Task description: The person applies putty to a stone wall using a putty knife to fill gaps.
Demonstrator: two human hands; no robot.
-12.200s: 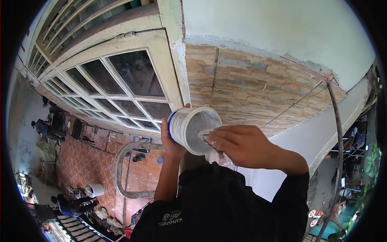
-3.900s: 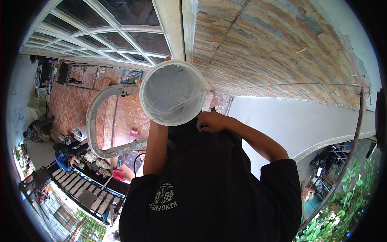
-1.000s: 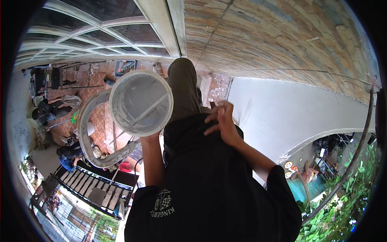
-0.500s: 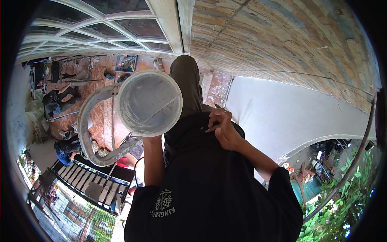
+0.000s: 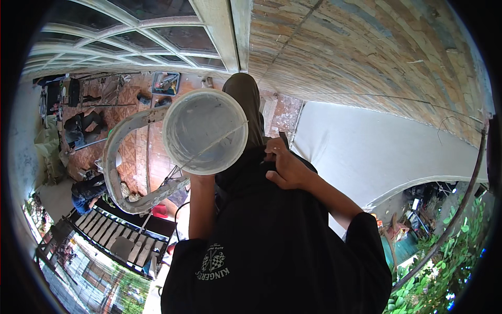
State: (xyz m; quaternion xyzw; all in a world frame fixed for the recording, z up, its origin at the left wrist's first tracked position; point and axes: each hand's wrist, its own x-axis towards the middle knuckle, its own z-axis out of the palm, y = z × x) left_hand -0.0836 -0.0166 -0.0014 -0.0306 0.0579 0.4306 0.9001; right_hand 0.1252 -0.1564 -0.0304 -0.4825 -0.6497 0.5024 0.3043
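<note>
A round whitish plastic bucket [image 5: 205, 131], its inside smeared grey, hangs in front of my left leg with its open top facing up. My left hand [image 5: 201, 179] supports it from its near side; the bucket hides the fingers. My right hand [image 5: 282, 165] is at my waist, fingers curled on the black shirt [image 5: 293, 235] and thumb apart below them. A small dark flat piece [image 5: 284, 138] sticks up just beyond the right fingers; what it belongs to is unclear.
A stained white looped frame [image 5: 111, 162] curves left of the bucket. Ahead stand a white window grille [image 5: 146, 22] and a stone-patterned wall [image 5: 355, 57]. Far below, a tool bin [image 5: 166, 82] rests on the tiled floor. A slatted bench [image 5: 112, 233] is lower left, a pale ledge [image 5: 350, 152] right.
The bucket has shifted slightly right with my left hand. My right hand has moved a little left; its fingers, raised before, now curl against the shirt.
</note>
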